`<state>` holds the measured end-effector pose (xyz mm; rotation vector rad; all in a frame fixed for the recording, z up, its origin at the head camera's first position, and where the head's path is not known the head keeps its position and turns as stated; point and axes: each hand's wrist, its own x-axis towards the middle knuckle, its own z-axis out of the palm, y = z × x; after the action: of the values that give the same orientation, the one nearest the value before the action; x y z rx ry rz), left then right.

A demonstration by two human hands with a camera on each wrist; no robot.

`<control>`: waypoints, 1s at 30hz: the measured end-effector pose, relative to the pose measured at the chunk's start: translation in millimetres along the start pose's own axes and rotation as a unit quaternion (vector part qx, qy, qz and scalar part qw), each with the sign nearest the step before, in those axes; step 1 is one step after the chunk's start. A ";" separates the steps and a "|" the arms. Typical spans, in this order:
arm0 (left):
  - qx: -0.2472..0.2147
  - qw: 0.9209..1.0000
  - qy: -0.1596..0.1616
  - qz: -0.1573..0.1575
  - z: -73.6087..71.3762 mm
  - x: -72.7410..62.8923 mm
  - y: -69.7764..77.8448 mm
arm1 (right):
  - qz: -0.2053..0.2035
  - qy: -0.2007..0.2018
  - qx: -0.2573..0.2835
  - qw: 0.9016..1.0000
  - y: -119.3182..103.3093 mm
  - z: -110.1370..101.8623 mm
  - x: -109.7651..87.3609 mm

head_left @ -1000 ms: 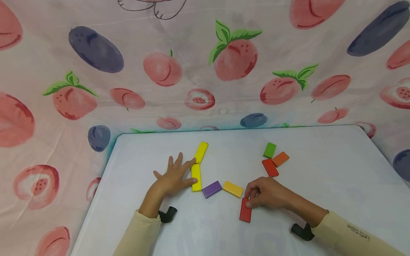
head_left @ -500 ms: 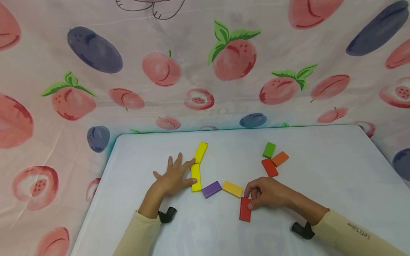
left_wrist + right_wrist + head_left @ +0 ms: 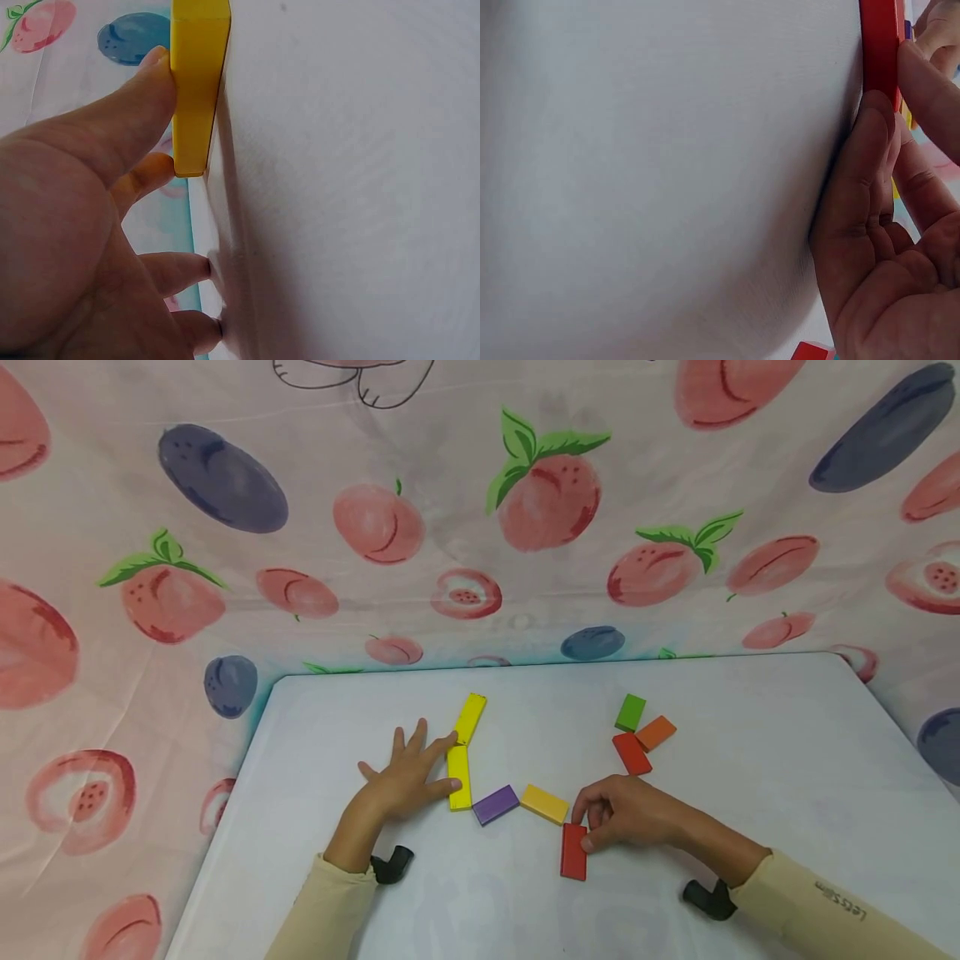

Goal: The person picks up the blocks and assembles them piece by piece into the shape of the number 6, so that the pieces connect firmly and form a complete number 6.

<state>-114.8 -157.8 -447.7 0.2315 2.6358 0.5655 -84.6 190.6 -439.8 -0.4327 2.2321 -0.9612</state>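
My left hand (image 3: 405, 783) lies with fingers spread beside two yellow blocks set end to end. Its thumb touches the nearer yellow block (image 3: 459, 764), and its index fingertip reaches the joint with the farther yellow block (image 3: 471, 718). In the left wrist view, the thumb rests against the side of a yellow block (image 3: 199, 82). My right hand (image 3: 630, 810), fingers bent, pinches the far end of a red block (image 3: 573, 860) lying flat. The right wrist view has thumb and fingertips at that red block's end (image 3: 879, 49). A purple block (image 3: 496, 805) and an orange-yellow block (image 3: 544, 803) bridge between the hands.
Beyond my right hand, a green block (image 3: 631, 713), an orange block (image 3: 656, 732) and a second red block (image 3: 632, 753) lie clustered. The white tabletop (image 3: 360, 702) ends at a fruit-printed cloth (image 3: 450, 460) behind it.
The red block at my right hand has straightened slightly, its far end edging left toward the orange-yellow block. My left hand keeps its place on the yellow blocks.
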 end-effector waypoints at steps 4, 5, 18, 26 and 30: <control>0.000 1.000 0.000 0.001 0.4 0.2 -0.5 | 0.004 -0.006 0.005 1.000 0.7 -1.1 0.1; 0.000 1.000 0.000 0.001 0.4 0.2 -0.6 | 0.004 -0.007 0.007 1.000 0.7 -1.4 0.1; -0.002 1.000 0.003 0.000 1.2 0.6 -0.6 | 0.008 -0.015 0.011 1.000 -0.8 -3.0 0.0; -0.008 1.000 0.001 0.001 0.2 0.0 0.2 | 0.003 -0.009 -0.001 1.000 -0.2 -1.7 1.3; -0.008 1.000 0.002 0.003 -0.5 -0.7 0.7 | 0.011 -0.008 -0.002 1.000 -0.7 -1.1 1.1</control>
<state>-114.3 -157.6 -446.7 0.2336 2.6346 0.5880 -86.2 190.1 -439.2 -0.4152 2.2197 -0.9394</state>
